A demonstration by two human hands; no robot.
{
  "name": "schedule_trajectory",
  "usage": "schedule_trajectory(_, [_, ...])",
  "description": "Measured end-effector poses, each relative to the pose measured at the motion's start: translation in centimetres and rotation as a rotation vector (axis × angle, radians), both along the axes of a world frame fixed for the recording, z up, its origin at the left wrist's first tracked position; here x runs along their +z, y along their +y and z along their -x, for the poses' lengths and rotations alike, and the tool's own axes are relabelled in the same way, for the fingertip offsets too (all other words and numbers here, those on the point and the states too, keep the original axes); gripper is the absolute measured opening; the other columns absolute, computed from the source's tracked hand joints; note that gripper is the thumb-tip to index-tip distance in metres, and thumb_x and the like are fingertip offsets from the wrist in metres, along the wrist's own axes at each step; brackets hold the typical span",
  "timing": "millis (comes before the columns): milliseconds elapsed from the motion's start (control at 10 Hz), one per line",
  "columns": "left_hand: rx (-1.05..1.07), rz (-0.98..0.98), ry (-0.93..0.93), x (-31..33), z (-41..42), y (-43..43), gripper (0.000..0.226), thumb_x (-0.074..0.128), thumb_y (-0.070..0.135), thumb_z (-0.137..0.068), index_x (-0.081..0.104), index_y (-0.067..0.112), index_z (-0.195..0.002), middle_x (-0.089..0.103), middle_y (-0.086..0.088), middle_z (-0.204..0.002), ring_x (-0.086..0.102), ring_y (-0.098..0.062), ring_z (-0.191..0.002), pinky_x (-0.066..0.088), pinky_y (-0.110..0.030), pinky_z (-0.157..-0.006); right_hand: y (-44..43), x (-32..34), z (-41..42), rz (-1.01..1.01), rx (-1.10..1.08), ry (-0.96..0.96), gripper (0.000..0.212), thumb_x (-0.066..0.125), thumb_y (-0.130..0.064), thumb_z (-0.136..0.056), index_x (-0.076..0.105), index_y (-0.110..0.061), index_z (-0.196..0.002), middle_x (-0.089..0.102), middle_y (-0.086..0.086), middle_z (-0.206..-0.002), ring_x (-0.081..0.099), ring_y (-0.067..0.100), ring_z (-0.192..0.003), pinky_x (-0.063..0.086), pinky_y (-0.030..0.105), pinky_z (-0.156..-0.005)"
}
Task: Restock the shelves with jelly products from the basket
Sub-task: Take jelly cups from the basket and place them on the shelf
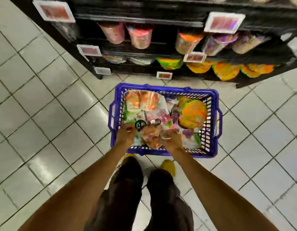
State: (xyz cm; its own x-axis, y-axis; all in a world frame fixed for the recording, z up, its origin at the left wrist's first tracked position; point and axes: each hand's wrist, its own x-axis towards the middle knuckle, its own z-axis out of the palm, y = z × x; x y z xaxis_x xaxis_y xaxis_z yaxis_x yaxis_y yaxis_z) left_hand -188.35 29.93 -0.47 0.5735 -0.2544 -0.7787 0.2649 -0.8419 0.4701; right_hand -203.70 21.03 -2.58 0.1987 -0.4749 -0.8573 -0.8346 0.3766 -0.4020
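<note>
- Blue basket (169,89) stands on the tiled floor (44,105), just in front of the black shelves (144,19).
- The basket holds mixed jelly packets; a round orange pack (192,114) lies at its right side.
- Both hands reach into the basket's near end.
- Right hand (172,139): fingers curled onto the edge of a pink packet (151,135).
- Left hand (126,135): fingers curled beside a black cap (140,125); motion blur, so I cannot tell whether it grips anything.
- The shelves carry similar bright packs.

Pale floor tiles (44,97); yellow shoes (168,166); price tags (55,11)
</note>
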Motion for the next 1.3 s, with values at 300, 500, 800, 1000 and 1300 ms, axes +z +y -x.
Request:
schedule_trajectory(300, [-0.145, 0.161, -0.211, -8.6, -0.4, -9.0, 0.079, 0.076, 0.024, -0.082, 0.034, 0.019, -0.148, 0.053, -0.008, -0.140, 0.052, -0.030, -0.126, 0.046, -0.040, -0.104, 3.1, -8.2, -1.1, 0.143, 0.252, 0.024, 0.098, 0.086, -0.049, -0.061, 0.041, -0.014, -0.141, 0.054, 0.008, -0.134, 0.051, 0.028, -0.125, 0.046, 0.038, -0.101])
schedule_trajectory(500, [-0.345, -0.156, -0.313, -10.7, -1.1, -12.8, 0.106, 0.073, 0.055, -0.077, 0.016, 0.006, -0.152, 0.038, -0.021, -0.149, 0.034, -0.038, -0.138, 0.035, -0.046, -0.111, 1.7, -8.0, 0.9, 0.030, -0.171, -0.246, 0.040, 0.087, -0.027, -0.067, 0.064, -0.029, -0.100, 0.074, -0.018, -0.086, 0.069, -0.002, -0.081, 0.052, 0.013, -0.068])
schedule_trajectory(800, [0.062, 0.120, 0.074, -4.0, -2.7, -10.9, 0.061, 0.085, 0.029, -0.071, 0.058, 0.018, -0.125, 0.067, -0.003, -0.119, 0.061, -0.023, -0.115, 0.047, -0.033, -0.097, -4.6, -0.5, 3.9, 0.033, -0.530, -0.352, 0.021, 0.073, -0.012, -0.086, 0.062, -0.020, -0.103, 0.072, 0.003, -0.103, 0.068, 0.011, -0.091, 0.051, 0.010, -0.058])
schedule_trajectory(1000, [0.027, 0.330, 0.029, 11.5, -4.2, -8.9, 0.047, 0.088, 0.015, -0.066, 0.062, 0.022, -0.106, 0.073, -0.009, -0.105, 0.071, -0.019, -0.093, 0.057, -0.032, -0.080, -7.5, 15.0, 1.5, 0.172, -0.573, -0.435, 0.048, 0.077, -0.034, -0.080, 0.059, -0.021, -0.123, 0.070, 0.002, -0.114, 0.066, 0.023, -0.107, 0.051, 0.049, -0.099])
schedule_trajectory(1300, [-0.072, 0.688, -0.141, 42.3, -9.0, -10.2, 0.071, 0.085, 0.023, -0.072, 0.044, 0.019, -0.130, 0.066, 0.004, -0.112, 0.066, -0.006, -0.097, 0.054, -0.028, -0.084, -11.1, 44.3, -3.3, 0.432, -0.348, -0.697, 0.119, 0.072, -0.078, -0.057, 0.026, -0.024, -0.153, 0.040, -0.001, -0.153, 0.040, 0.021, -0.140, 0.035, 0.050, -0.114])
